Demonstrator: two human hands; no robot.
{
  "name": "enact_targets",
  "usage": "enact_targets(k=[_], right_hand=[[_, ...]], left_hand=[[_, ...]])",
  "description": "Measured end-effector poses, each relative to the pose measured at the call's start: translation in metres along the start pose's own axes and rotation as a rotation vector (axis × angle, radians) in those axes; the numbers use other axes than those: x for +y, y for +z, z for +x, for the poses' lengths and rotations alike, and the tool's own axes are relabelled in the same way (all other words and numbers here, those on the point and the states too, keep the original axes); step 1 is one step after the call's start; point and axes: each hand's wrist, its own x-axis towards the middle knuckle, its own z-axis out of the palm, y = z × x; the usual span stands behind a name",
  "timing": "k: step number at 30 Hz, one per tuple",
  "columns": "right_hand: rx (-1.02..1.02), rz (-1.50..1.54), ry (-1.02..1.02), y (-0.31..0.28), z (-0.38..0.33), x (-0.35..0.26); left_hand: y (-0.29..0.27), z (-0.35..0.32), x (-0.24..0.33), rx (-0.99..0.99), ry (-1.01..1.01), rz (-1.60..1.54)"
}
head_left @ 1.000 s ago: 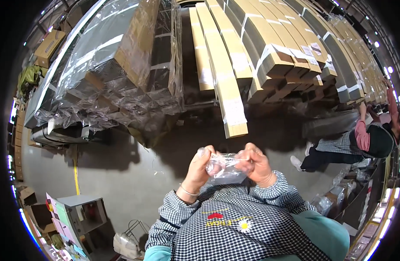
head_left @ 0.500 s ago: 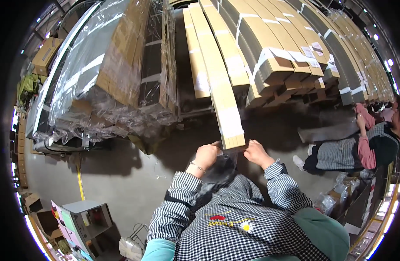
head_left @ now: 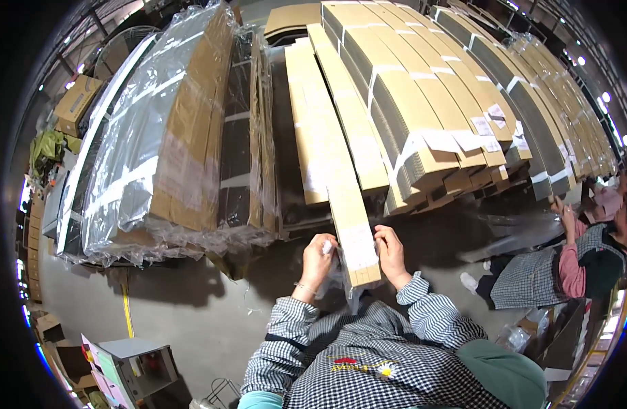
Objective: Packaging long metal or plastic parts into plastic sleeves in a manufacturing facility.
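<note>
A long, narrow cardboard carton (head_left: 342,198) juts toward me from the stack, its near end bearing a white label (head_left: 360,247). Thin clear plastic film (head_left: 338,278), apparently an open bag, hangs around and below that end. My left hand (head_left: 317,264), left of the carton, is closed with a bunched bit of the film between thumb and fingers. On the other side my right hand (head_left: 391,256) has its fingers curled close to the carton's edge, pinching the film; its fingertips are partly hidden.
Strapped stacks of long cartons (head_left: 422,102) stand ahead and right; film-wrapped stacks (head_left: 156,136) stand left. A co-worker (head_left: 545,259) at the right handles plastic film. A grey cabinet (head_left: 132,361) stands at lower left, and a yellow line (head_left: 128,307) marks the floor.
Both hands have moved up along the sides of the carton's near end, the film coming with them. The view has tilted, so the carton and stacks appear lower.
</note>
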Motion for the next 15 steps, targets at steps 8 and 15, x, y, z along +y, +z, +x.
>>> enact_targets(k=[8,15], right_hand=[[-0.201,-0.023,0.219,-0.021,-0.009,0.027],[0.093,0.826,1.061,0.005,0.01,0.024]], left_hand=[[-0.011,0.001,0.014,-0.242,0.055,-0.003],[0.054,-0.016,0.022,0.104,-0.852,-0.966]])
